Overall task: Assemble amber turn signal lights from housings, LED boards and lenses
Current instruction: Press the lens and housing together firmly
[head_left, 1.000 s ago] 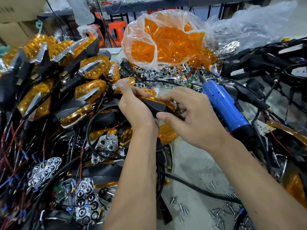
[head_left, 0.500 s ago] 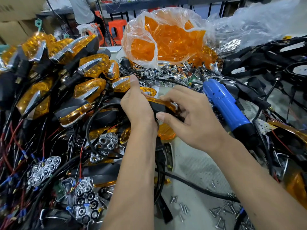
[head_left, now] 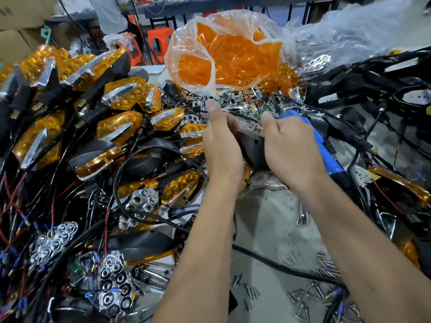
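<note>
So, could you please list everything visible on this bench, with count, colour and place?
finished turn signals: many, amber and black, piled left
bag of lenses: one, clear with orange, top centre
chrome parts: heap, silver, below the bag
electric screwdriver: one, blue, right of centre
screws: many, silver, lower right
reflector boards: several, chrome, lower left
black housing: one, held between both hands
left hand: grips the housing
right hand: grips the housing

Both forearms reach forward; the left hand (head_left: 222, 145) and right hand (head_left: 290, 148) face each other, fingers curled inward.
</note>
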Demonstrator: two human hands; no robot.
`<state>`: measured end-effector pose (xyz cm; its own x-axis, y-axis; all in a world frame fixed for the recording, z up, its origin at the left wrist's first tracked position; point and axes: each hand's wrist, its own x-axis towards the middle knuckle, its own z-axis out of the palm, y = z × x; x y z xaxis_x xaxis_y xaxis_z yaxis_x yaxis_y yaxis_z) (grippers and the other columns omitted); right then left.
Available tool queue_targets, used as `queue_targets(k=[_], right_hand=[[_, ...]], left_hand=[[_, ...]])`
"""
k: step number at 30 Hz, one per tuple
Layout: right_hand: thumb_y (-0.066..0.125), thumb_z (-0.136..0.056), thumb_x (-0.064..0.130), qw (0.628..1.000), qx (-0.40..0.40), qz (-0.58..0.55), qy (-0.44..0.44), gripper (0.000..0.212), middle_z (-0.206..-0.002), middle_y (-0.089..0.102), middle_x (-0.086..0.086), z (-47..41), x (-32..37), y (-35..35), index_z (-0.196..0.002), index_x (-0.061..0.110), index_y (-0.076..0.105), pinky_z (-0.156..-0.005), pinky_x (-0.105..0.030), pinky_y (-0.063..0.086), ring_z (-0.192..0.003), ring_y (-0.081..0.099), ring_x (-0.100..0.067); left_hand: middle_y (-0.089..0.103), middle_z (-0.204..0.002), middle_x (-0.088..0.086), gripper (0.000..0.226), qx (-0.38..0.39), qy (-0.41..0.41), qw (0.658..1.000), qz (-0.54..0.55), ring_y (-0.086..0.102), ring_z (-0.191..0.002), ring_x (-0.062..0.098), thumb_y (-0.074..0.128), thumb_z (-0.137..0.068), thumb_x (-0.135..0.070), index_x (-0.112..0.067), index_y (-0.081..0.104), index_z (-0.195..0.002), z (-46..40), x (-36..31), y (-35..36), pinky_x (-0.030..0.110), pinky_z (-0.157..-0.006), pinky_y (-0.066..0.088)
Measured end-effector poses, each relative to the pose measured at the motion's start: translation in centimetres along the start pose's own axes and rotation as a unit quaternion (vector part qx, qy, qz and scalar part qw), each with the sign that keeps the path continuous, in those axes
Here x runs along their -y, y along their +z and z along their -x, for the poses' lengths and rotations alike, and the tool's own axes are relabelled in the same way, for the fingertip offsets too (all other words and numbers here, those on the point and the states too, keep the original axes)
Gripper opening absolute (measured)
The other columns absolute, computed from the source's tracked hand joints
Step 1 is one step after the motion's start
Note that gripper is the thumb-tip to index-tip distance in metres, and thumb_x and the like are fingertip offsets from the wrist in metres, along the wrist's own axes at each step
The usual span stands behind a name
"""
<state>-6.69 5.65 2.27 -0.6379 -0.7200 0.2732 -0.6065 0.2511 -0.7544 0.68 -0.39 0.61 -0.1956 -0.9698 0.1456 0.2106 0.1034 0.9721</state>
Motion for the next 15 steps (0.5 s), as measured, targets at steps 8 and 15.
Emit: queue_targets(k=[8,15], right_hand=[[0.05,-0.098,0.012,0.96,0.173,-0.16,0.153,0.041,-0.042,0.048,0.008,0.5,-0.2,0.0,-0.058,0.015,0.052,-0.039,-0.021,0.032,-0.041,0.045,-0.012],[0.047,-0.073,0.037,0.95,0.177,-0.191,0.17,0.023,-0.071,0.066,-0.013,1.3,1.2,0.9,-0.068,0.023,0.065,-0.056,-0.042,0.056,-0.063,0.069,-0.029]], left_hand=[[0.036,-0.05,0.001,0.078,0.136,-0.046,0.936,0.321,0.04,-0.05,0.018,0.016,-0.106,-0.064,-0.016,0.04,-0.049,0.2,-1.2,-0.8,0.027,-0.051,0.037],[0.029,-0.045,0.002,0.079,0.08,-0.07,0.961,0.256,0.027,-0.049,0.017,0.017,-0.107,-0.063,-0.017,0.033,-0.045,-0.1,-2.0,-0.8,0.027,-0.048,0.027]])
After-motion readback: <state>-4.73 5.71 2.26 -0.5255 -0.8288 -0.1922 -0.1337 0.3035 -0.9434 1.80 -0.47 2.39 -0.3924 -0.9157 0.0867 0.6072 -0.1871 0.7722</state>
